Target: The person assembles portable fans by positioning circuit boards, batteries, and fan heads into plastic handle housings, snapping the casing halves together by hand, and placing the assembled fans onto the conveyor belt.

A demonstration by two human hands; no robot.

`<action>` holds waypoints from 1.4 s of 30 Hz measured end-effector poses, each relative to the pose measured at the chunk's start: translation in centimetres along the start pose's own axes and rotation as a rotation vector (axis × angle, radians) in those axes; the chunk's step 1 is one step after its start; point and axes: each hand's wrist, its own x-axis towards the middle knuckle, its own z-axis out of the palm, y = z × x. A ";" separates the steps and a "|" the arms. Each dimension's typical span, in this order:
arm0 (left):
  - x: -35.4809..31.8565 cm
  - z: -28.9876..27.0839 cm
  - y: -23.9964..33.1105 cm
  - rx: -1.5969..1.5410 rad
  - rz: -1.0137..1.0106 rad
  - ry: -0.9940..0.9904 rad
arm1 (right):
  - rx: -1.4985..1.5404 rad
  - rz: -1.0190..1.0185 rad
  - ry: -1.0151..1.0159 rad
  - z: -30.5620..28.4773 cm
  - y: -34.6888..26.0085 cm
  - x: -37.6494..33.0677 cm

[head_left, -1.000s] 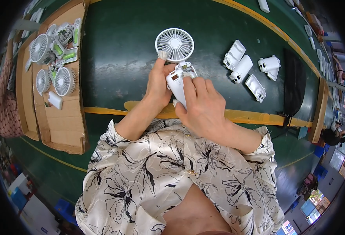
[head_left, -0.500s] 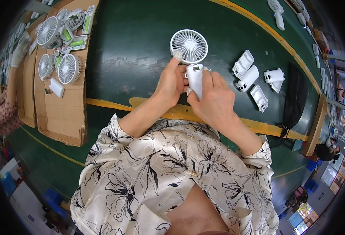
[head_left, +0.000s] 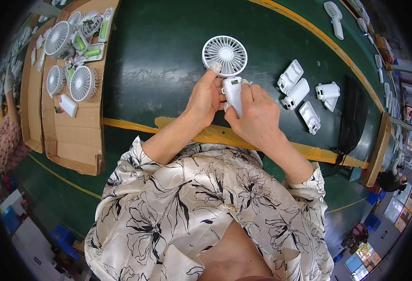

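Note:
Both hands hold a white handheld fan, its round slatted head [head_left: 225,55] pointing away from me and its handle [head_left: 234,96] toward me. My left hand [head_left: 203,96] is closed at the left of the fan, its thumb against the lower rim of the head and its fingers by the handle's top. Around the right side of the handle my right hand [head_left: 257,110] is closed, thumb near the lower end. White covers wrap some fingertips. A small dark port shows at the top of the handle. The handle's underside is hidden.
Several white handle shells [head_left: 291,75] lie to the right on the green table [head_left: 159,37], beside a black pouch [head_left: 353,112]. At left, a cardboard tray [head_left: 70,140] holds fan heads [head_left: 83,83] and green battery cells [head_left: 92,52]. A co-worker's sleeve [head_left: 8,145] shows at far left.
The fan head has shifted very slightly left, and my left thumb has slid a little to the right along its lower rim. At far left the co-worker's arm has drawn away from the tray.

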 end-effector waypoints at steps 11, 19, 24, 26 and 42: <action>-0.1 0.9 0.5 0.189 -0.015 0.140 | -0.031 -0.059 0.135 0.4 0.1 -0.5; 0.3 0.1 1.2 0.106 0.198 -0.181 | 0.763 0.442 -0.053 0.2 1.6 -0.5; -0.1 0.4 0.9 0.155 0.262 -0.226 | 0.980 0.520 -0.242 -0.5 1.5 0.0; -0.1 0.3 0.9 0.157 0.275 -0.242 | 1.002 0.516 -0.219 -0.6 1.5 -0.1; 0.0 0.7 0.3 0.149 0.293 -0.293 | 1.082 0.554 -0.108 0.9 1.8 -0.2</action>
